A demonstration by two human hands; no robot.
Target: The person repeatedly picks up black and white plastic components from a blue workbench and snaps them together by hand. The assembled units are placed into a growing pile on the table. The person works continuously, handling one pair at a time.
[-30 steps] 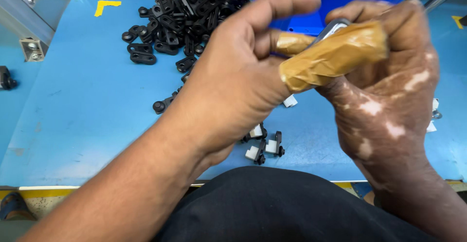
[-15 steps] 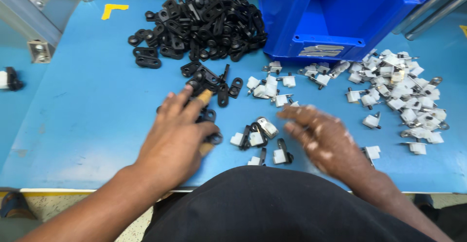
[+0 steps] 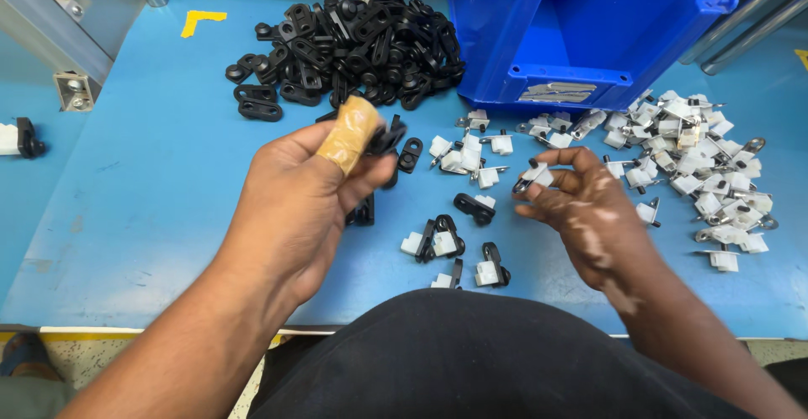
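My left hand [image 3: 307, 192], with tan tape wrapped round the thumb, pinches a small black plastic clip [image 3: 385, 137] above the blue table [image 3: 143, 209]. My right hand [image 3: 581, 209] holds a small white clip with a metal pin [image 3: 532, 175] between its fingertips. Between the two hands, near the front edge, lie a few joined black-and-white pieces [image 3: 438, 241]. A large heap of black clips [image 3: 353, 40] sits at the back, beyond my left hand. Loose white clips [image 3: 699, 162] are spread to the right of my right hand.
A blue plastic bin [image 3: 589, 32] stands at the back right, just behind the white clips. A metal bracket [image 3: 74, 91] and frame post are at the far left, and a yellow corner mark [image 3: 200, 20] lies at the back left. My dark-clothed lap covers the table's front edge.
Both hands were raised close together a second ago, then dropped flat to the table. Now each has lifted a part: the left a black clip, the right a white clip.
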